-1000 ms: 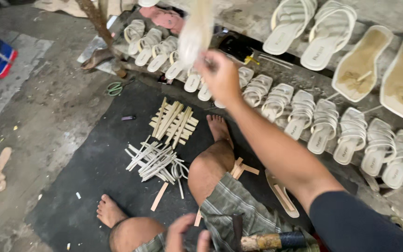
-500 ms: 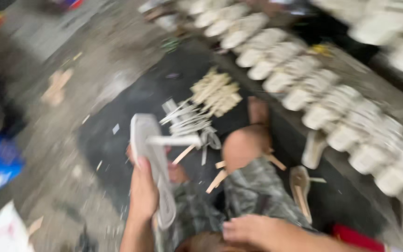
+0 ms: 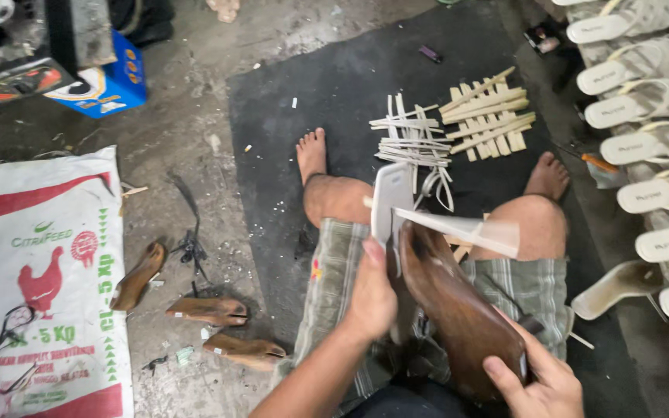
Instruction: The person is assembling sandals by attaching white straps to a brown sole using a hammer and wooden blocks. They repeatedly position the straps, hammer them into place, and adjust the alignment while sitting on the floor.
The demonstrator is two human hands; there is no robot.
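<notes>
I see my left hand (image 3: 371, 298) wrapped around a flat white shoe sole (image 3: 391, 203), pressing it against the dark brown wooden foot-shaped block (image 3: 458, 317). My right hand (image 3: 540, 379) grips the back end of that block, which lies across my lap over the checked shorts (image 3: 532, 285). A pale strap (image 3: 466, 228) sticks out sideways just above the left hand. Past it, on the black mat (image 3: 334, 85), lie white strips (image 3: 412, 143) and tan strips (image 3: 489, 116). Far to the right sit rows of white sandals (image 3: 652, 143).
</notes>
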